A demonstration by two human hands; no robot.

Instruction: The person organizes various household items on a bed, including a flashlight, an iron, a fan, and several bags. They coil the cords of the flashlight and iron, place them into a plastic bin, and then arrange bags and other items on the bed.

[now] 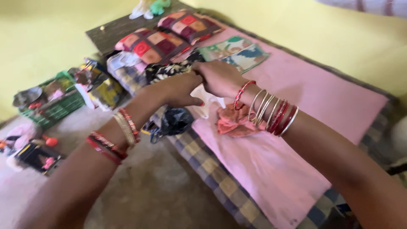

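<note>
Together, the left hand (180, 90) and right hand (220, 78) pinch a white cloth (206, 99) at its far end, fingers pressed closed on it, above the pink sheet (296, 140) of the bed. It looks light and limp; gripping an edge suits it.

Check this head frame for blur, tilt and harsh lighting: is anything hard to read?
Head view: the frame is tilted and motion-smeared throughout; the left hand and right hand are soft-edged over a white cloth, so their grip is unclear. Daylight is bright and warm on the pink sheet, without hard glare. The patchwork pillows and green basket are blurred, small items unreadable.
</note>
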